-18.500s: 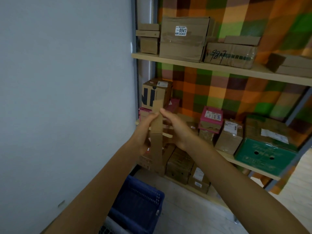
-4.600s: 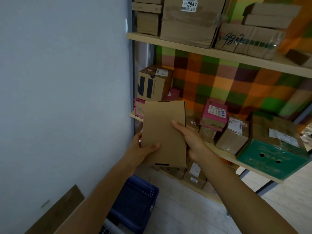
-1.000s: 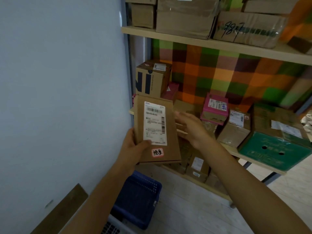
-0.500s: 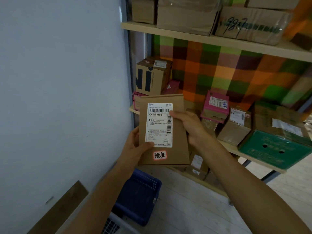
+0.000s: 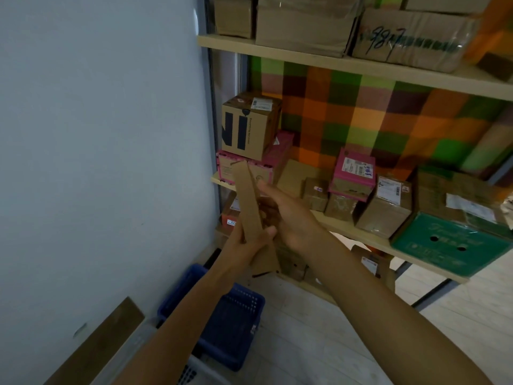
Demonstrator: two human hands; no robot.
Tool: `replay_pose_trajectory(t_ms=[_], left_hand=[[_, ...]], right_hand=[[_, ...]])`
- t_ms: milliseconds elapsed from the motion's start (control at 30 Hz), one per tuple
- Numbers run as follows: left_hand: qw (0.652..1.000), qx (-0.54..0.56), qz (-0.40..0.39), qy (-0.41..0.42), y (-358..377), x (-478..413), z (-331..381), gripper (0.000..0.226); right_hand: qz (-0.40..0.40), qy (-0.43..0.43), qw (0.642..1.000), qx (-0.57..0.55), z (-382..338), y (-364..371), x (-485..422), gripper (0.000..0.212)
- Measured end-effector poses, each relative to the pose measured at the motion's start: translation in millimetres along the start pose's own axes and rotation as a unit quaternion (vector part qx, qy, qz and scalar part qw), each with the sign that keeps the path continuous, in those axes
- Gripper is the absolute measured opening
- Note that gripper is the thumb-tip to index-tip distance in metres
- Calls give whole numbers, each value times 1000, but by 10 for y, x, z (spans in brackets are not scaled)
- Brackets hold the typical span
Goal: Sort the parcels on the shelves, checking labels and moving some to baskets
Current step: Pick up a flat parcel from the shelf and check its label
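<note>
Cardboard parcel (image 5: 248, 201), left hand (image 5: 247, 245) and right hand (image 5: 294, 218) fingers (image 5: 266, 187) gripping it (blue basket (image 5: 249, 294) below)

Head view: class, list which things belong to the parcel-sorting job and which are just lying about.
Job: flat cardboard parcel, gripped edge-on by left hand and right hand; blue basket on the floor below; shelved green box.
Lying about: wooden plank; checked cloth.

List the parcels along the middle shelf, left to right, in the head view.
black-lettered brown box → small brown box → pink labelled box → brown box with white label → green box with two holes
</note>
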State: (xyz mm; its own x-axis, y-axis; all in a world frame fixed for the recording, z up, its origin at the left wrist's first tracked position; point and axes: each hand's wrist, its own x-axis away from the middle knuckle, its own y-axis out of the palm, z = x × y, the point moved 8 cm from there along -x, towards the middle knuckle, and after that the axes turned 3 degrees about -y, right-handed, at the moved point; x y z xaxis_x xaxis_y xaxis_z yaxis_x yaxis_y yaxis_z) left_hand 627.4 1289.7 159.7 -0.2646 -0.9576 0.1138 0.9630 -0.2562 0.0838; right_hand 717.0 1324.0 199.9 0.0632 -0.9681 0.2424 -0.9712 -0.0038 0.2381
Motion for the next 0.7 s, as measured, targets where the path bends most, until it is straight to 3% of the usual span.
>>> replay_pose_trajectory(t_ms=[67, 167, 300, 433, 567, 633, 700], left_hand=[[1000, 23, 8, -5, -24, -8, -65, 58], [1000, 17, 22, -3, -10, -43, -69, 68], [996, -78, 33, 35, 46, -23, 42, 32], [989, -134, 36, 55, 110, -6, 75, 42], [993, -112, -8, 32, 205, -45, 45, 43], [999, -33, -26, 18, 220, -47, 89, 41], [999, 38, -34, -4, 181, -60, 84, 56]], right_hand=[[8, -10, 1000, 13, 12, -17, -10, 45], [28, -36, 997, 66, 8, -52, -6, 71], [35, -102, 988, 111, -59, -68, -47, 81], [19, -67, 992, 108, 30, -181, -84, 113], [23, -29, 995, 93, 90, -306, -80, 101], [42, -16, 996, 75, 118, -361, -82, 97], [51, -11, 997, 60, 122, -374, -67, 83]])
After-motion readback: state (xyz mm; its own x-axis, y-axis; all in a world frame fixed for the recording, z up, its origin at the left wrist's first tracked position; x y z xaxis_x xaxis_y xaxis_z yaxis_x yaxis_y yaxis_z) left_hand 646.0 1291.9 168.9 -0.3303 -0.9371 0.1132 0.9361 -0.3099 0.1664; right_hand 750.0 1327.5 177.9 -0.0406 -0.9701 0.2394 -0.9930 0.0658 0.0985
